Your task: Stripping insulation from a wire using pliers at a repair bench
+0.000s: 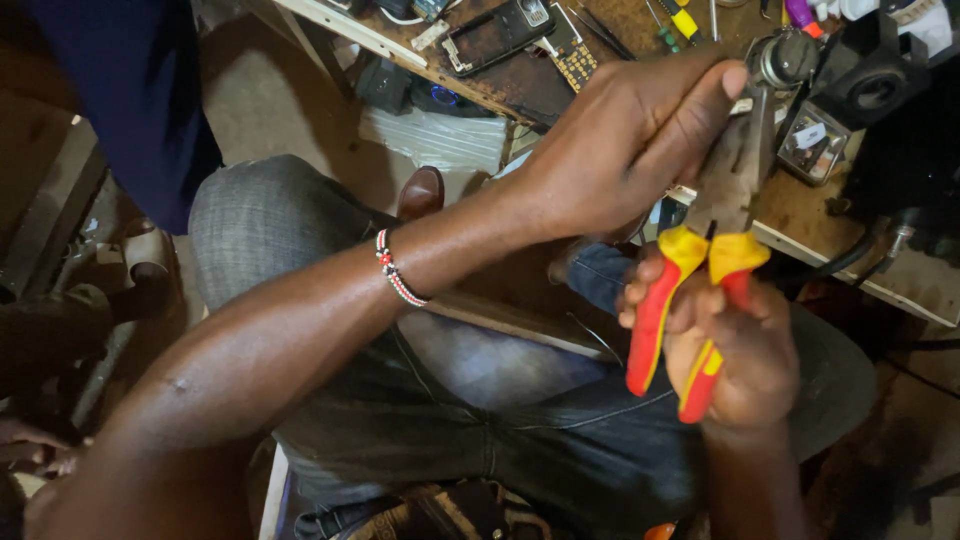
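My right hand (735,350) grips the red and yellow handles of a pair of pliers (725,190), jaws pointing up. My left hand (625,140) reaches across from the left, and its thumb and fingers pinch something small at the grey metal jaws; what is pinched is hidden by the fingers. A beaded bracelet (398,270) sits on my left wrist. Both hands hover over my lap, just in front of the workbench edge.
A cluttered wooden workbench (800,215) runs across the top, with an opened phone shell (495,35), a keypad board (572,55), screwdrivers (683,22) and small black boxes (872,85). Another person in grey trousers (265,215) and a brown shoe (420,192) sits opposite. Metal scrap lies at left.
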